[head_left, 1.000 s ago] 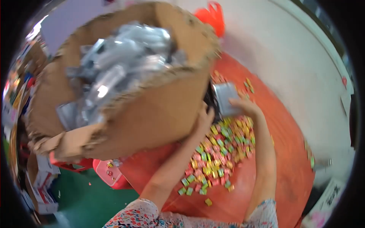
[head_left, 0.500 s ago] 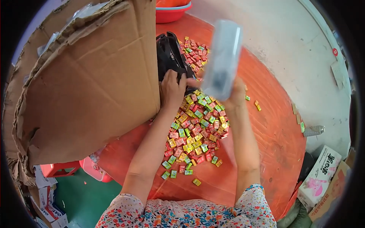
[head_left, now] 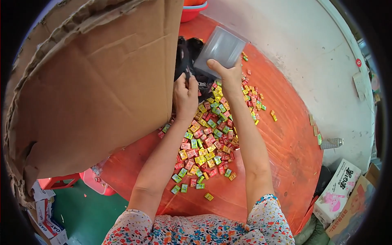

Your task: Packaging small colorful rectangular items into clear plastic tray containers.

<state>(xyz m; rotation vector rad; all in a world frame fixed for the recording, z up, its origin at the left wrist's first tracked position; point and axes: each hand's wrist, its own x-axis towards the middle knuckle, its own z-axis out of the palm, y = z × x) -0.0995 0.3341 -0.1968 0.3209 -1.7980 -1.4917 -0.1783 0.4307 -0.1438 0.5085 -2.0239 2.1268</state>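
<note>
My right hand grips a clear plastic box, its thumb on the near side. The box is tilted over a black bag with a zipper, hiding part of it. Closed on the bag's near edge is my left hand, beside the cardboard wall. What the bag holds cannot be made out. Close to both forearms, many small red, yellow and green wrapped pieces lie in a loose pile.
A big cardboard box blocks the left side. The pile lies on a round red table. Red basins stand at the far edge. A silver cylinder and a white carton are at the right. A red stool stands lower left.
The clear box has swung left and been turned toward the black bag, showing a broader face. My left hand stays at the bag, now pulling up its edge. The view has shifted slightly.
</note>
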